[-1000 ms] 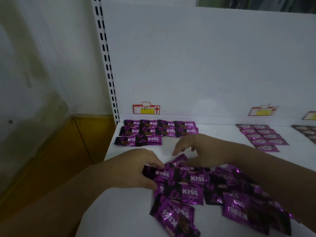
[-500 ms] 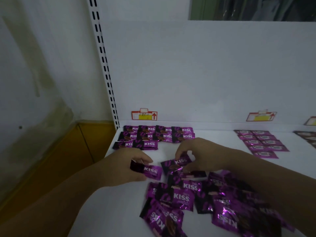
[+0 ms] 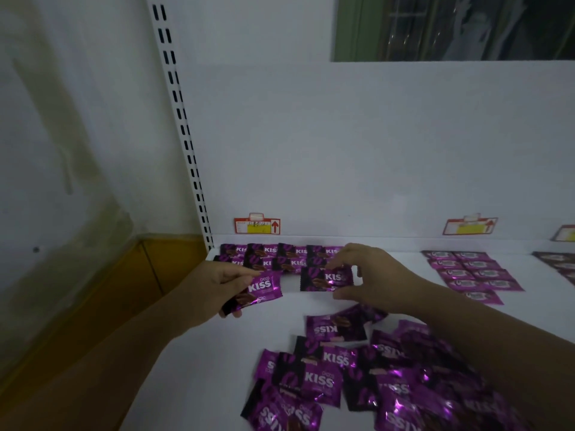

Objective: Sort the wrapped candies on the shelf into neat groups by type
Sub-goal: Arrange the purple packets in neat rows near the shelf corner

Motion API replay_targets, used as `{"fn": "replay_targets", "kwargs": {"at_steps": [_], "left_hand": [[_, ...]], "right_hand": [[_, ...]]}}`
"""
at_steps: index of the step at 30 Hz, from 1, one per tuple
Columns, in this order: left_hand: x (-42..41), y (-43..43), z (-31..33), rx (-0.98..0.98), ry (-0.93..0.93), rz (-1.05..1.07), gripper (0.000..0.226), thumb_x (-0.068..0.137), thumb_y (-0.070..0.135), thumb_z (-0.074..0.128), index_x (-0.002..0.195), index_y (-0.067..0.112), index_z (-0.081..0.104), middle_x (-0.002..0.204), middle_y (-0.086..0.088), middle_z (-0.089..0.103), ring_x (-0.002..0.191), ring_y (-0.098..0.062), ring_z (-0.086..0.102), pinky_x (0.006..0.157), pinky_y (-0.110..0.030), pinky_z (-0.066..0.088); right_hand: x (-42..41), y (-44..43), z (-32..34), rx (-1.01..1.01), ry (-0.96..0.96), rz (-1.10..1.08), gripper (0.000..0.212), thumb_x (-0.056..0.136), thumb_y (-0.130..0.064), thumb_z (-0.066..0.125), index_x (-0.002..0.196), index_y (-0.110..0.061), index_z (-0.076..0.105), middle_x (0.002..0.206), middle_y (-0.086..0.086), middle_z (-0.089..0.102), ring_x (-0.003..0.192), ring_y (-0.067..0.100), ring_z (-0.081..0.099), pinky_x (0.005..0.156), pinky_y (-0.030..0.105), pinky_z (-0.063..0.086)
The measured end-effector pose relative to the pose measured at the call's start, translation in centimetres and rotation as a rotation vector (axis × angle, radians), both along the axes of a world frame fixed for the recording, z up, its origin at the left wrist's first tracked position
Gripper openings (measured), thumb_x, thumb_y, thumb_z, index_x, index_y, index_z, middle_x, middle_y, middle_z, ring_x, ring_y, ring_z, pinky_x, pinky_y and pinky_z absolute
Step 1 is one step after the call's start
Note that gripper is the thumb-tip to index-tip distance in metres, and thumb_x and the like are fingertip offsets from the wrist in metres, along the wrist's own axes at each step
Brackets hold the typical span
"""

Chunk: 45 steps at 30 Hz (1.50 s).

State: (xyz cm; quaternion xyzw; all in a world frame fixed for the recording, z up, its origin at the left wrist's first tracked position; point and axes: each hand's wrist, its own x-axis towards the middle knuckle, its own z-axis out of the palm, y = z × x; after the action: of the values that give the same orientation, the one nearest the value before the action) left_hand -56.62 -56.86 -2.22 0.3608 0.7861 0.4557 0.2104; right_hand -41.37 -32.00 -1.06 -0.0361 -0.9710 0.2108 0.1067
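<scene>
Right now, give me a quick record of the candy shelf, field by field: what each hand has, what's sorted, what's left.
left hand: holds one purple Kiss candy, tilted, beside the rows
right hand: pinches another Kiss candy at the front of the rows
sorted rows: Kiss candies lined up at the back left, under a price tag
loose pile: jumbled Kiss candies at the front of the shelf
second group: pinker candies in rows to the right

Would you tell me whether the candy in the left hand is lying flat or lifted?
Lifted: the left hand pinches the candy tilted above the shelf.
</scene>
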Motion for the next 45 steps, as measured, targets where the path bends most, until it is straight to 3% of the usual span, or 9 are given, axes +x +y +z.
{"fn": "replay_targets", "kwargs": {"at_steps": [6,14,18,23,28,34,37,41,45], "left_hand": [[-2.3,-0.8,-0.6,-0.037,-0.155,0.064,0.028,0.094,0.011,0.049,0.093,0.033,0.067,0.066,0.004,0.07,0.058,-0.015,0.065,0.044,-0.019,0.046],[-4.7,-0.1,-1.6,-0.114,-0.268,0.114,0.059,0.091,-0.009,0.043,0.069,0.036,0.075,0.069,-0.005,0.069,0.053,-0.021,0.067,0.038,-0.021,0.046],[-5.0,-0.1,-2.0,-0.149,-0.276,0.047,0.066,0.089,-0.013,0.038,0.073,0.038,0.076,0.066,0.002,0.071,0.056,-0.019,0.068,0.04,-0.02,0.045],[-4.2,0.4,-1.3,-0.105,-0.2,-0.002,0.051,0.088,-0.009,0.048,0.092,0.035,0.071,0.069,0.003,0.071,0.06,-0.015,0.068,0.047,-0.018,0.048],[-2.1,2.7,0.4,-0.021,-0.042,-0.076,0.039,0.089,0.0,0.054,0.092,0.037,0.066,0.074,0.008,0.072,0.065,-0.012,0.068,0.05,-0.016,0.048],[0.5,6.5,2.3,0.093,-0.079,-0.149,0.027,0.085,0.003,0.062,0.099,0.026,0.065,0.088,0.012,0.073,0.077,-0.009,0.068,0.06,-0.023,0.055],[1.0,7.5,2.3,0.145,-0.094,-0.109,0.021,0.088,0.008,0.059,0.099,0.026,0.064,0.087,0.009,0.072,0.069,-0.004,0.067,0.053,-0.016,0.051],[0.7,7.7,1.4,0.097,0.402,0.081,0.016,0.093,0.018,0.052,0.102,0.027,0.063,0.096,0.016,0.061,0.07,0.01,0.055,0.057,-0.001,0.04],[0.9,6.6,-1.3,-0.083,0.757,-0.155,0.027,0.093,0.015,0.049,0.115,0.02,0.064,0.114,0.008,0.057,0.102,0.0,0.045,0.093,-0.014,0.037]], "right_hand": [[-1.7,-0.2,-1.1,0.054,-0.015,-0.069,0.041,0.076,-0.036,0.074,0.114,-0.025,0.063,0.11,-0.007,0.057,0.103,0.01,0.049,0.089,0.019,0.033],[-5.1,-1.9,-2.4,0.119,0.005,0.013,0.036,0.078,-0.039,0.07,0.111,-0.025,0.066,0.107,-0.002,0.062,0.099,0.014,0.051,0.084,0.022,0.037],[-5.9,-2.3,-3.2,0.142,-0.002,0.031,0.034,0.079,-0.042,0.068,0.108,-0.024,0.068,0.101,-0.003,0.064,0.098,0.014,0.053,0.085,0.023,0.038],[-5.5,-2.0,-2.5,0.134,0.087,0.051,0.041,0.077,-0.041,0.071,0.111,-0.02,0.066,0.108,0.002,0.065,0.101,0.018,0.055,0.089,0.018,0.034],[-3.9,-2.2,0.5,0.1,0.27,0.165,0.044,0.074,-0.039,0.074,0.112,-0.02,0.063,0.109,-0.005,0.062,0.098,0.009,0.053,0.089,0.027,0.044],[-2.2,-1.9,1.8,0.277,0.295,0.243,0.037,0.071,-0.025,0.079,0.104,-0.01,0.068,0.103,0.004,0.068,0.092,0.021,0.063,0.08,0.035,0.051],[-1.2,-1.1,1.8,0.27,0.323,0.185,0.033,0.072,-0.023,0.079,0.102,-0.01,0.07,0.096,0.003,0.07,0.086,0.02,0.065,0.078,0.03,0.052],[-0.5,1.5,1.7,0.182,0.329,-0.051,0.031,0.075,-0.026,0.077,0.103,-0.015,0.069,0.096,-0.002,0.069,0.09,0.017,0.057,0.081,0.025,0.043],[0.1,3.9,0.0,0.09,0.147,-0.191,0.036,0.078,-0.033,0.073,0.112,-0.024,0.065,0.106,-0.008,0.063,0.1,0.009,0.051,0.085,0.019,0.034]]}}
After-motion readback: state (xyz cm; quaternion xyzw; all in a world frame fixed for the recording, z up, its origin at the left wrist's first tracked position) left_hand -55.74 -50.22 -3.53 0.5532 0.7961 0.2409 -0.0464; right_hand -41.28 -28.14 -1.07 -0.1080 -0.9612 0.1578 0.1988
